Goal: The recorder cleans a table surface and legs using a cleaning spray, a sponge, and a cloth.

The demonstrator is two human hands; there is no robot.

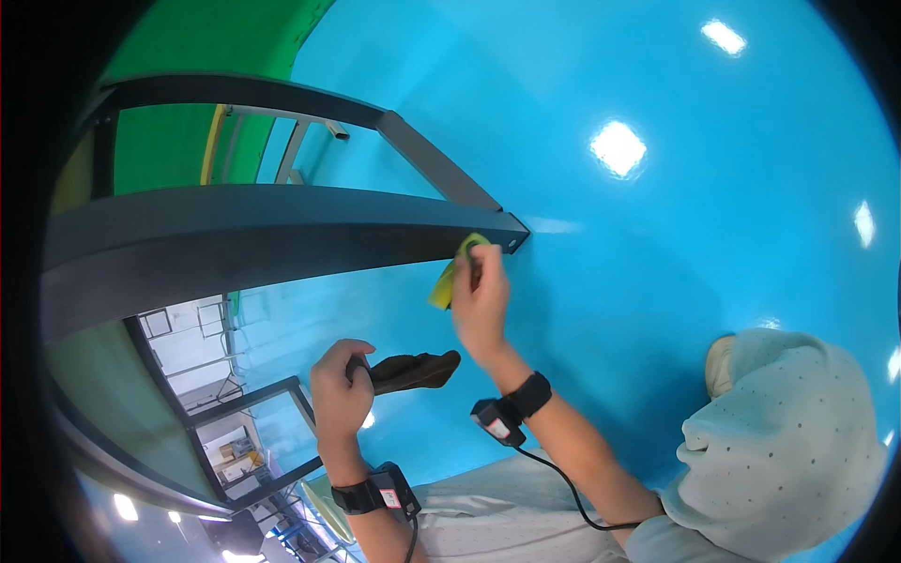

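My right hand [481, 299] grips a yellow-green cloth [445, 285] against the lower end of a dark grey metal leg [281, 232], close to its foot. Part of the cloth is hidden behind the fingers. Lower left of it, my left hand [343, 387] holds a crumpled dark brown cloth [415, 371], which hangs out to the right between thumb and fingers, apart from the leg. A slanted grey bar [440, 162] meets the leg near its foot. Each wrist wears a black strap with a small cabled device.
Glossy blue floor [633, 246] lies under the frame, with a green floor area [197, 42] at the upper left. A pale underside panel and another dark frame [246, 401] stand at the lower left. My knee in light dotted fabric [781, 436] and a shoe are at the right.
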